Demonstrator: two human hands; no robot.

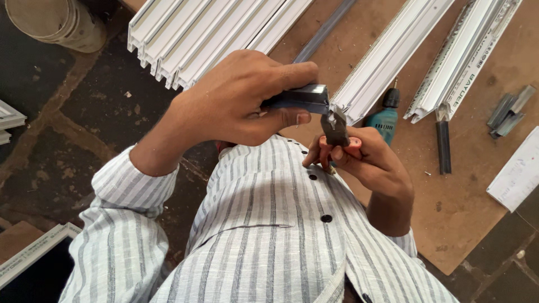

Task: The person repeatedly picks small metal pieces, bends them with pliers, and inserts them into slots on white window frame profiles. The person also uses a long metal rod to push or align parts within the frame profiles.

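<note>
A short dark metal bar is held up over the person's chest, in front of the near edge of a brown board. The left hand is closed around it, thumb under and fingers over the top, so only its right end shows. Pliers bite that end from below: their grey jaws are closed against the bar's lower corner and their red handles run down into the right hand. The right hand is wrapped tight on the handles, fingers curled toward the shirt.

Both forearms come out of rolled-up sleeves of a grey striped shirt with dark buttons.

Just behind the pliers, a teal drill lies on the board, partly hidden by the right hand. Beside it, a long white profile runs diagonally up the board, its cut end just beside the bar. A second white profile lies to the right, with a dark metal strip sticking out of its near end. Further right lie a few short grey metal pieces and a white sheet at the board's edge.

Upper left, a stack of white profiles overhangs the dark stone floor, and a pale bucket stands in the corner.
</note>
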